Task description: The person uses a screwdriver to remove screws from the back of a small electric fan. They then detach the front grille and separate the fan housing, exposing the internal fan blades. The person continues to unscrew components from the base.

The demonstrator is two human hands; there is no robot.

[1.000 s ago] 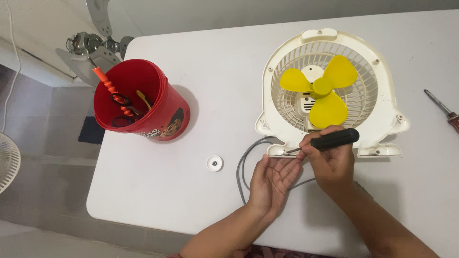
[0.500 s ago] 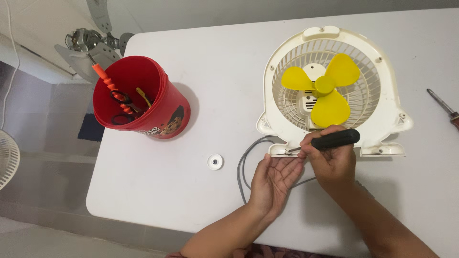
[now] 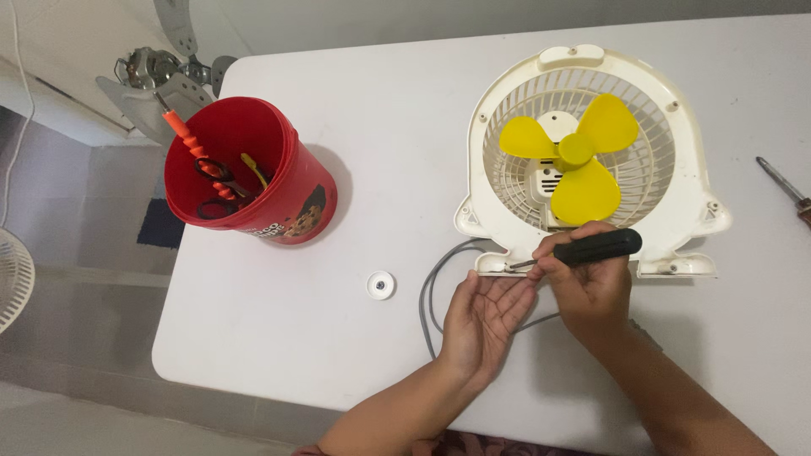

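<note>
Right of centre in the frame, a cream plastic fan housing [image 3: 686,181] lies flat on the white desk [image 3: 397,127], its yellow three-blade propeller [image 3: 574,160] bare to the camera. The right hand [image 3: 591,287] has its grip wrapped closed around the black handle of a screwdriver [image 3: 591,247], the thin metal tip laid into the housing's lower left foot — whether it sits in a screw head is too small to tell. The left hand [image 3: 481,317] lies palm up, fingers loosely spread and holding nothing, just below that foot and beside the tip. A grey cord [image 3: 425,295] loops out from under the housing past the left wrist. The housing looks light, stiff and somewhat brittle at the grille ribs, so the solid outer rim or the feet seem the safer hold; the smooth screwdriver handle wants a full-palm grasp. To the left sit a small white cap [image 3: 380,285] and a red bucket [image 3: 296,198] of tools — at the far right edge lies another screwdriver [image 3: 781,187].
</note>
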